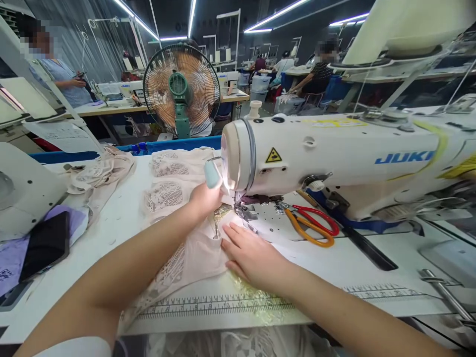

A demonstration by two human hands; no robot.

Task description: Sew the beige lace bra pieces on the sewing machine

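A pale pink lace-trimmed garment piece [204, 255] lies on the machine bed, its upper edge by the presser foot [241, 210] of a white JUKI sewing machine [334, 153]. My right hand [256, 255] rests flat on the fabric just in front of the foot, fingers stretched out. Left of the needle, my left hand [206, 201] reaches in beside the machine head; its fingers are mostly hidden, so its grip cannot be made out. A light blue piece [212, 174] shows right above that hand. More lace pieces [167, 193] lie behind my left forearm.
Red-handled scissors [316, 220] and a black-handled tool [368, 248] lie right of the needle. A printed ruler [208, 305] runs along the front edge. A phone [44, 243] and a fabric pile [100, 183] are at left. Behind stands a fan [182, 89]; other people work beyond.
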